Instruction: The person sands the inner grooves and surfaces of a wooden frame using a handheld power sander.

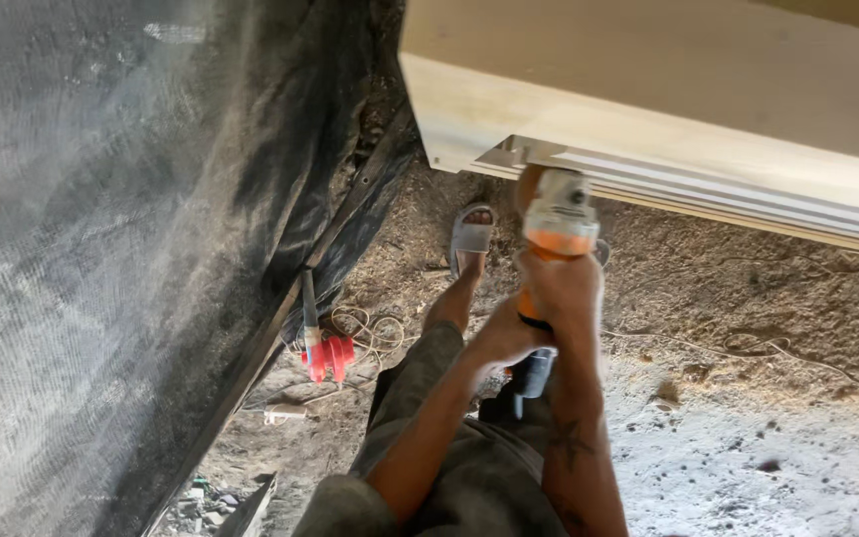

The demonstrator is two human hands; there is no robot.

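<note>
The right hand (561, 288) is wrapping tight around the orange body of one grinder (555, 234), fingers pressed together on it; the left hand (504, 338) is closing around the dark rear end of the same tool, just below the right one; both hands are gripping, neither is spread. The grinder is pointing up and away from the person, its pale head sitting right at the lower edge of one wooden board (648, 109), touching or nearly touching a metal rail (708, 194) that is running along that edge toward the right; whether the disc is actually meeting the metal I cannot tell, since the head is blurring.

Room is tight on the left; a dark mesh sheet (101, 249) is hanging there and slanting down to the ground, leaving only a narrow strip of dirt between it and the person's leg. To the right the dirt floor (748, 378) is lying open and pale, with one thin cable (748, 348) trailing across it.

One foot in a grey sandal (471, 234) is standing on the dirt just left of the grinder. One red-handled tool (322, 343) is lying near the foot of the mesh, beside a loose coil of light cord (375, 333); one small pale object is resting below it, too small to identify.
</note>
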